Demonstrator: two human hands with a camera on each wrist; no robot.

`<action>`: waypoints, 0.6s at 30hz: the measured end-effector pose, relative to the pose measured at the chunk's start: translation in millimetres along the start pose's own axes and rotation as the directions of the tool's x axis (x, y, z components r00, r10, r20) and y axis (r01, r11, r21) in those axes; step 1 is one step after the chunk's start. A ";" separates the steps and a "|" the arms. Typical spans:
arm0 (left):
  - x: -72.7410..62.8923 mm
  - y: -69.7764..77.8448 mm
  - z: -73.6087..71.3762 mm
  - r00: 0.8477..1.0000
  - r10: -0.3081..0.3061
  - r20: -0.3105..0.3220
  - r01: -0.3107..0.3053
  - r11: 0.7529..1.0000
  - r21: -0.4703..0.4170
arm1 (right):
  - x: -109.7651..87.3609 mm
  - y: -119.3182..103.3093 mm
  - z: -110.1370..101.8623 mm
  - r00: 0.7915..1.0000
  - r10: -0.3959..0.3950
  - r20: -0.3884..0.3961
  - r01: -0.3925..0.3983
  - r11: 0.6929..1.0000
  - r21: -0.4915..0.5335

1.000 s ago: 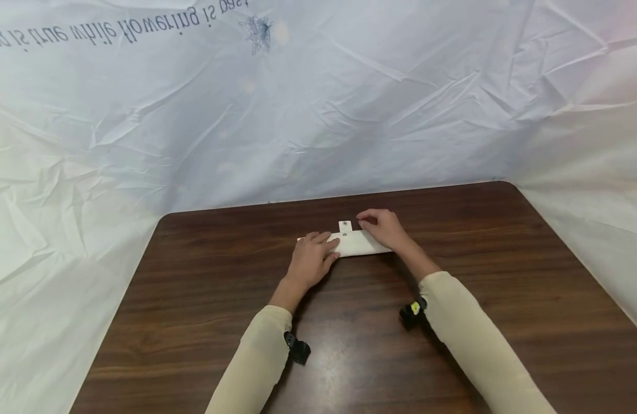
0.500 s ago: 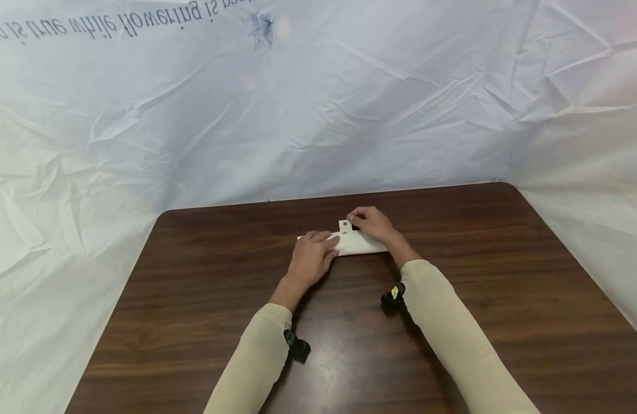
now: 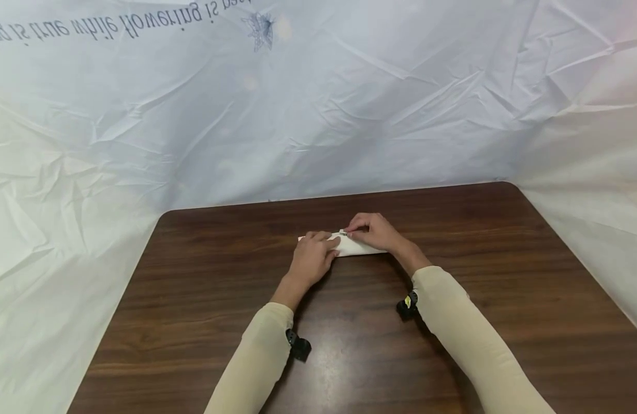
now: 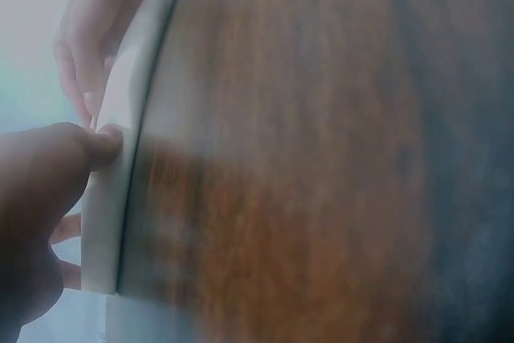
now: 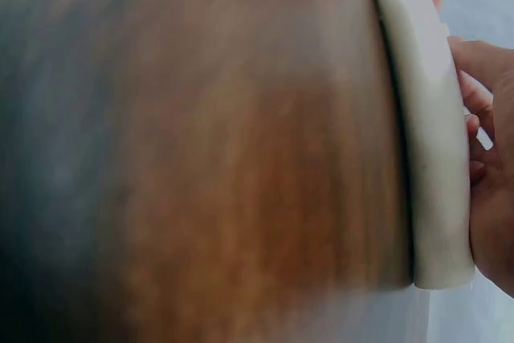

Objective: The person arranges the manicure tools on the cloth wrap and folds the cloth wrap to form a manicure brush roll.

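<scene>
A long, flat white pouch (image 3: 355, 248) lies crosswise near the far side of the table. My left hand (image 3: 310, 257) grips its left part, fingers spread over the top. In the left wrist view, the left thumb (image 4: 104, 147) presses the pouch's near face while fingers show past its far edge. My right hand (image 3: 376, 233) is at the pouch's far edge, pinching its small snap tab (image 3: 342, 232) between thumb and forefinger. The tab is mostly hidden by those fingertips. From the right wrist view, the pouch (image 5: 434, 158) looks thick and rounded along its near side.
The dark wood-grain table (image 3: 328, 322) has rounded far corners. White wrinkled sheeting (image 3: 349, 115) with mirrored lettering hangs behind it and down both sides. A small black wrist camera sits at each cream sleeve (image 3: 261, 351).
My right hand has moved left to the snap tab, which stood up beyond the pouch's far edge and is now folded toward it. The left hand has stayed in place.
</scene>
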State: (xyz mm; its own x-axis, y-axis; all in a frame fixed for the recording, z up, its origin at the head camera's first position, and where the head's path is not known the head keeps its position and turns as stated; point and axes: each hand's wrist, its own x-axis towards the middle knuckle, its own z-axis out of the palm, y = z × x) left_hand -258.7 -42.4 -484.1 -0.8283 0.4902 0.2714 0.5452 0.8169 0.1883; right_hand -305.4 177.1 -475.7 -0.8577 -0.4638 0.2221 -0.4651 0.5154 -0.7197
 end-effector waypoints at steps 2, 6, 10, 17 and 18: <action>0.2 0.3 0.3 1.000 0.002 -0.004 -0.002 1.000 0.002 | -1.0 1.1 0.6 1.000 -0.029 -0.007 0.029 0.999 -0.020; 0.1 1.1 0.2 1.000 -0.004 -0.004 0.004 1.000 0.008 | -1.5 1.9 2.3 0.999 -0.041 -0.007 0.041 0.997 -0.070; 0.0 2.1 -0.3 1.000 -0.013 -0.008 0.013 1.000 0.005 | -1.8 0.4 3.1 0.999 -0.047 0.005 0.047 0.993 -0.107; 0.8 3.0 1.6 1.000 -0.021 -0.014 0.021 1.000 -0.018 | -3.0 -2.7 5.4 0.999 -0.032 0.026 0.036 0.987 -0.158; 0.7 2.9 2.0 1.000 -0.024 -0.011 0.024 1.000 -0.019 | -3.2 -2.2 6.3 0.999 -0.033 0.030 0.037 0.985 -0.168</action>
State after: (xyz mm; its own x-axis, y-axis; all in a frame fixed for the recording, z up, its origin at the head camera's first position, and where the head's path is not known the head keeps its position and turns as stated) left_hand -258.0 -39.1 -485.2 -0.8395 0.4673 0.2771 0.5279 0.8221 0.2130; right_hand -300.2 172.9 -479.0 -0.8350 -0.5018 0.2259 -0.5272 0.6117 -0.5899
